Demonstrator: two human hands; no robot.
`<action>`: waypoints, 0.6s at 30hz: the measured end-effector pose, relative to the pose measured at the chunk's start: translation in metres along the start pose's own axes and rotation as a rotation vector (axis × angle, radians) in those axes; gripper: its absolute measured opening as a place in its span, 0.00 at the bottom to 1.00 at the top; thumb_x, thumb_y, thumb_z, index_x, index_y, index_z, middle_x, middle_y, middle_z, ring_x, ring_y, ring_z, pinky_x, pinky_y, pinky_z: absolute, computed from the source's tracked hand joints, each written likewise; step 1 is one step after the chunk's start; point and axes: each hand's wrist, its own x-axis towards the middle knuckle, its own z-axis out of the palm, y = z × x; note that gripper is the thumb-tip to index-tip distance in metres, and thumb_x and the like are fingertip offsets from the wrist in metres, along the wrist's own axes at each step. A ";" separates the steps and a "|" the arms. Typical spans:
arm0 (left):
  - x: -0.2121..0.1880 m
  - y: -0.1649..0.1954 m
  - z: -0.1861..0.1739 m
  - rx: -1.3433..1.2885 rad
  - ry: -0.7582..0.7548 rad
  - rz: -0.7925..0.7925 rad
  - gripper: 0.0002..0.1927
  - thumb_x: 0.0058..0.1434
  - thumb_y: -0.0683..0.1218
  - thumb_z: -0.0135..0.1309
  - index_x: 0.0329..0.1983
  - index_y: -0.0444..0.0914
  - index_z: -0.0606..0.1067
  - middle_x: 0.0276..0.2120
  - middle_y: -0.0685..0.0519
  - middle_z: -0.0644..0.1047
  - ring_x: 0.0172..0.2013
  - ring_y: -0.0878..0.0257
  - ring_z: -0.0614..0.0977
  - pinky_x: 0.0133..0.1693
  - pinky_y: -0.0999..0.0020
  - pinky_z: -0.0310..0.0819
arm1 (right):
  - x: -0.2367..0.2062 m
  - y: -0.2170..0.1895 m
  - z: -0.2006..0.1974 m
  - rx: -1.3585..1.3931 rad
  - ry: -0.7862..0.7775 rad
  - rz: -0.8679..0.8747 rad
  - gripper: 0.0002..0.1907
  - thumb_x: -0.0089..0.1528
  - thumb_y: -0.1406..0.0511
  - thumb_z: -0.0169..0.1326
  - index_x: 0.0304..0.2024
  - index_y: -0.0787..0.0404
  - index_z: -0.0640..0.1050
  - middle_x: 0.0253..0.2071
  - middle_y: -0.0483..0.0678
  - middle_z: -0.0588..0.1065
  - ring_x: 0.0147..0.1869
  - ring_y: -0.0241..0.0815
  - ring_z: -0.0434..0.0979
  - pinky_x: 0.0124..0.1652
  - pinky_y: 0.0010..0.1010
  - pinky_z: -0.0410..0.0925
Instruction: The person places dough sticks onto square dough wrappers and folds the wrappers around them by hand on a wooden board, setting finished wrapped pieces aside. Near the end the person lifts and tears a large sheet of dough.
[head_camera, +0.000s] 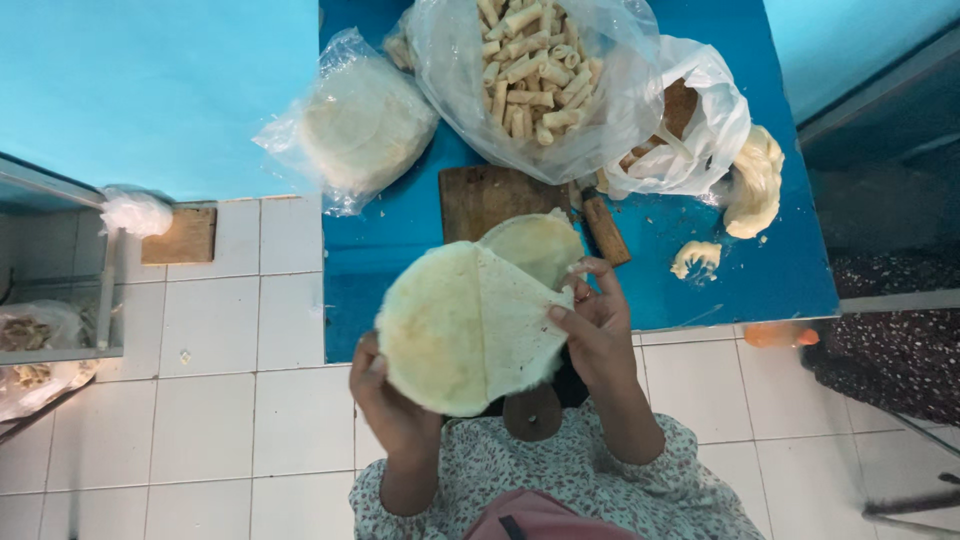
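Note:
A stack of thin round pale wrappers (460, 325), cut into wedge-shaped pieces, is held up above the table's near edge. My left hand (385, 400) supports the stack from below at its lower left. My right hand (595, 325) pinches the stack's right edge, with fingers peeling at a cut piece. Another wedge of wrapper (535, 245) fans out behind, toward the wooden cutting board (480, 195). A knife with a wooden handle (605, 228) lies beside the board.
On the blue table (740, 270) sit a clear bag of several rolled pastries (530, 70), a bag of round wrappers (355, 125), a white bag (700, 120) and lumps of pale dough (755, 180). White tiled floor (230, 400) lies at left, with a metal shelf (60, 300).

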 end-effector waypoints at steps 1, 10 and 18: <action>0.000 0.007 0.003 -0.013 0.050 -0.027 0.13 0.66 0.49 0.48 0.44 0.34 0.69 0.46 0.44 0.75 0.51 0.53 0.78 0.54 0.56 0.74 | 0.000 0.001 -0.004 0.036 -0.007 -0.010 0.28 0.60 0.82 0.57 0.59 0.60 0.67 0.49 0.47 0.72 0.54 0.38 0.76 0.50 0.33 0.73; 0.005 0.042 0.001 0.206 0.147 0.297 0.19 0.67 0.52 0.46 0.56 0.37 0.69 0.54 0.42 0.77 0.51 0.50 0.81 0.52 0.51 0.79 | 0.001 -0.016 -0.040 0.153 0.033 -0.075 0.24 0.61 0.80 0.53 0.59 0.62 0.69 0.49 0.50 0.71 0.51 0.41 0.78 0.50 0.31 0.74; 0.012 0.051 -0.022 -0.053 0.210 0.233 0.20 0.73 0.51 0.43 0.58 0.31 0.70 0.53 0.43 0.75 0.53 0.52 0.80 0.55 0.56 0.78 | 0.009 -0.060 -0.018 -0.598 0.174 -0.685 0.23 0.66 0.78 0.58 0.59 0.57 0.68 0.52 0.47 0.70 0.54 0.37 0.75 0.52 0.28 0.75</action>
